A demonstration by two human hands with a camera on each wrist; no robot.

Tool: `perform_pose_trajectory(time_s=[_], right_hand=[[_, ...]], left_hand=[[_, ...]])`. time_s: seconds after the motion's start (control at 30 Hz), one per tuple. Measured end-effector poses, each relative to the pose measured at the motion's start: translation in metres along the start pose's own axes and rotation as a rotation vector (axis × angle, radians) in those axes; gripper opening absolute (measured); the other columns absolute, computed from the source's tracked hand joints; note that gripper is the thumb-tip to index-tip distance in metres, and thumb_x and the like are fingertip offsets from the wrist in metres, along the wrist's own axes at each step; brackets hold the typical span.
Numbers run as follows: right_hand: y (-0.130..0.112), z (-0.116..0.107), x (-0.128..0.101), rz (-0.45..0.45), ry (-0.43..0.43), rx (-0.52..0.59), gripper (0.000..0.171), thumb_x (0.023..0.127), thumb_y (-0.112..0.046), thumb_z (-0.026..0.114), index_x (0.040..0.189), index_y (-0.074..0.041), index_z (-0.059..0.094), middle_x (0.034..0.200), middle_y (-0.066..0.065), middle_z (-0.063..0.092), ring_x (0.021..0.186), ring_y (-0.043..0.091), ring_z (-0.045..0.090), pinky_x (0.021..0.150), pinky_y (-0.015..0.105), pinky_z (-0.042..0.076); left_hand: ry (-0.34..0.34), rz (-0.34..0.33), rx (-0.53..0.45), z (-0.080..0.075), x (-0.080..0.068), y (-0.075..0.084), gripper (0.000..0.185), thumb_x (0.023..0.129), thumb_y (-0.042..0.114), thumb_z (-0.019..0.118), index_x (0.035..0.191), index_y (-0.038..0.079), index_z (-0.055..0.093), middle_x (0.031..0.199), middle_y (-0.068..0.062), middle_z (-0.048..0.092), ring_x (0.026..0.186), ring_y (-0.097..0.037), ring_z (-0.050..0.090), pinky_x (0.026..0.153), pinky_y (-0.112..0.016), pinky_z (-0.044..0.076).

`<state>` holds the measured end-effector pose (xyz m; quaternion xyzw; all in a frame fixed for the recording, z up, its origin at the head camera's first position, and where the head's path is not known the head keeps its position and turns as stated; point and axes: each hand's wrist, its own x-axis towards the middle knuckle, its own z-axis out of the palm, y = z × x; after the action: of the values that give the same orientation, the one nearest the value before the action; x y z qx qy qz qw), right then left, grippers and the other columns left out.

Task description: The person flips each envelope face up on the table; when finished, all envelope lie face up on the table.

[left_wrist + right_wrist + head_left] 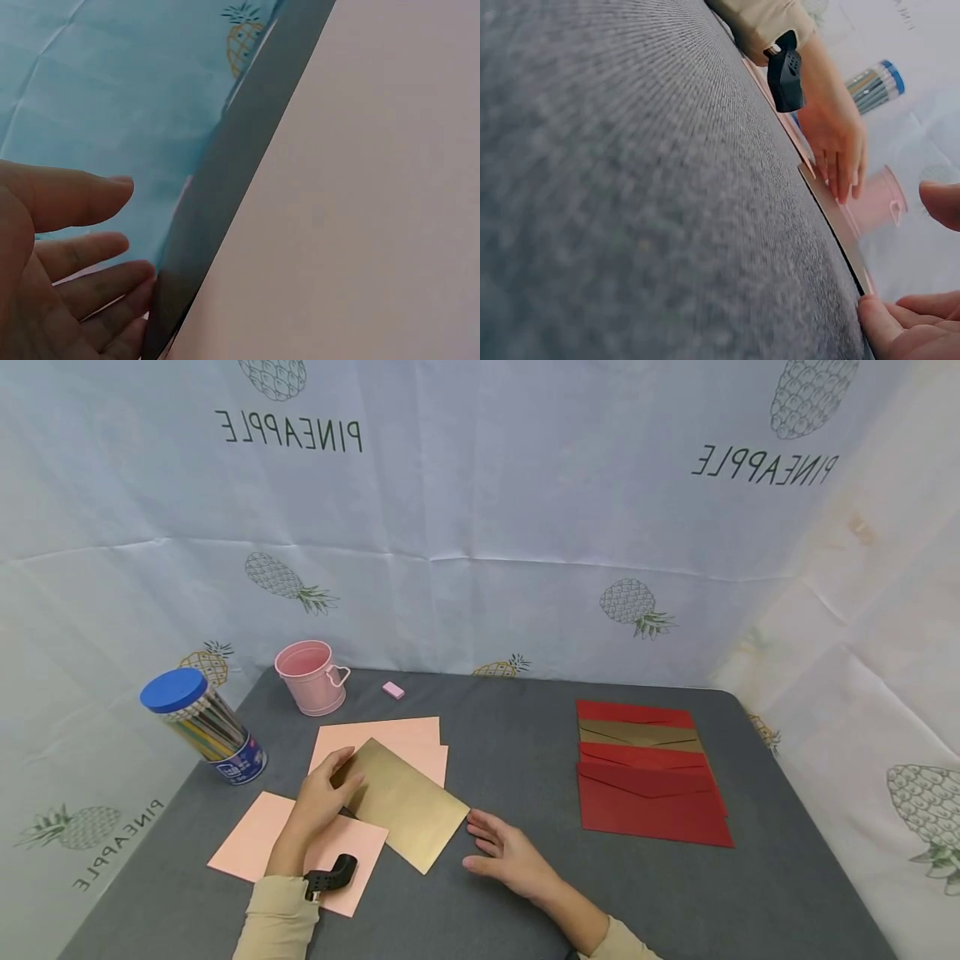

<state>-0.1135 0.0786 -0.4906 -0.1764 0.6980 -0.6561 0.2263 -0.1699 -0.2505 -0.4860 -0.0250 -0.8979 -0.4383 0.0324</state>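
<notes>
**Gold envelope between two hands on the grey bench**

Gold in colour, the envelope lies slantwise on the grey bench, overlapping the pink sheets behind it and the pink sheet nearer the person. The left hand rests on the envelope's left end, fingers nearly straight and laid on its surface, the thumb up by the top corner; it presses rather than grips. The right hand lies flat on the bench just beside the envelope's right corner, fingers spread and relaxed, the fingertips at or very near the edge; whether they touch it cannot be told from the head view.

Only the head view shows the wider layout: a pink bucket and a small pink eraser at the back, a blue-lidded tub of pencils at the left, and a stack of red and gold envelopes well apart to the right.

From the left wrist, only loosely extended fingers show, close against a pale pink surface and a strip of grey. The right wrist view looks low along the bench cloth, showing the envelope edge-on, the left hand's fingers lying on it, and the right hand's fingertips at its near end, holding nothing.
</notes>
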Motion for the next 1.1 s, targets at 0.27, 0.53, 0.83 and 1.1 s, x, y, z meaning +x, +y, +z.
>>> perform_pose_trajectory(time_s=[0.27,0.53,0.83,1.1], right_hand=[[0.001,0.002,0.008,-0.028,0.062,0.005,0.085,0.085,-0.012,0.071,0.148,0.006,0.017,0.154,0.024,0.021,0.143,0.036,0.022,0.114,0.040,0.027],[0.006,-0.001,0.015,-0.088,0.152,0.138,0.088,0.085,-0.002,0.068,0.151,-0.004,0.011,0.158,0.017,0.010,0.143,0.036,0.021,0.112,0.040,0.029],[0.007,0.001,0.015,-0.133,0.255,0.105,0.081,0.084,0.005,0.065,0.151,-0.006,0.020,0.156,0.016,0.011,0.135,0.041,0.032,0.101,0.034,0.046],[0.009,0.001,0.016,-0.170,0.319,0.083,0.078,0.082,0.005,0.068,0.148,-0.002,0.027,0.154,0.016,0.018,0.126,0.038,0.043,0.095,0.027,0.048]], left_hand=[[0.002,-0.024,-0.043,0.001,0.004,-0.001,0.053,0.092,0.015,0.061,0.138,-0.005,0.041,0.139,-0.027,0.045,0.129,-0.043,0.042,0.107,-0.055,0.034],[0.018,-0.051,-0.143,0.002,0.007,-0.001,0.050,0.092,0.011,0.061,0.136,-0.004,0.045,0.124,-0.024,0.055,0.107,-0.030,0.052,0.086,-0.023,0.046],[-0.014,-0.075,-0.306,-0.001,0.004,0.006,0.050,0.092,0.004,0.060,0.139,-0.002,0.044,0.125,-0.026,0.052,0.107,-0.026,0.056,0.076,-0.012,0.049],[-0.063,-0.088,-0.452,0.003,0.004,0.007,0.054,0.091,0.006,0.061,0.141,0.000,0.041,0.128,-0.029,0.049,0.090,0.003,0.059,0.071,-0.019,0.055]])
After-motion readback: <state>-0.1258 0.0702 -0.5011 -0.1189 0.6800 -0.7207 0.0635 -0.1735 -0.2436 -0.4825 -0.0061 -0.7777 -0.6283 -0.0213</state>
